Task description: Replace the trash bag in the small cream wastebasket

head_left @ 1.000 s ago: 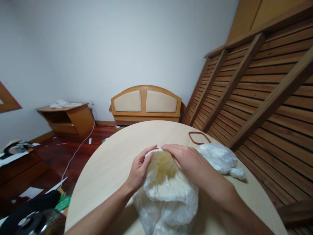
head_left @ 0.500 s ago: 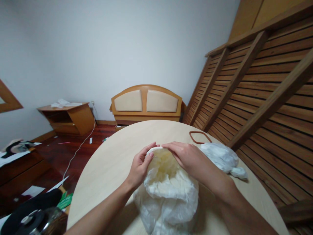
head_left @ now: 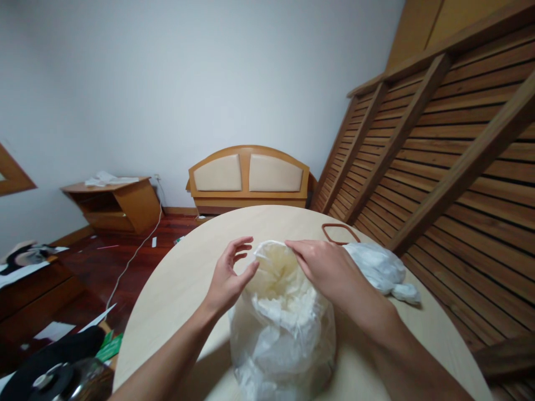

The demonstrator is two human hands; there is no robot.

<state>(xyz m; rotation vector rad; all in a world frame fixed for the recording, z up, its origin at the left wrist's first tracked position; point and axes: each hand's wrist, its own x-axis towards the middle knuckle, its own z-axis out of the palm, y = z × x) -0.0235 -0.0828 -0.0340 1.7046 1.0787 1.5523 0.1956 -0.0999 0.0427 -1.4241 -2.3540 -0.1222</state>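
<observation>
A white plastic bag (head_left: 288, 340) stands on the round table with its mouth open upward, its edge folded outward over what looks like a bin. Inside, the lining looks pale yellow and crumpled. My right hand (head_left: 324, 267) pinches the bag's far right rim between thumb and fingers. Just left of the rim, my left hand (head_left: 232, 273) is open, fingers curved and apart, with nothing in it. A brown rounded-square ring (head_left: 338, 225) lies on the table beyond my right hand. Beside it rests a bundled white plastic bag (head_left: 378, 267).
The pale round table (head_left: 175, 289) fills the lower middle. At right leans a slatted wooden frame (head_left: 468, 184). A headboard (head_left: 251, 195) stands by the wall, and a low cabinet (head_left: 137, 206) is at left. A lidded pot (head_left: 75, 381) sits at lower left.
My left hand has let go of the rim and moved left, its fingers spreading. My right hand stays at the far right of the rim. The bag's mouth looks rounder and more upright.
</observation>
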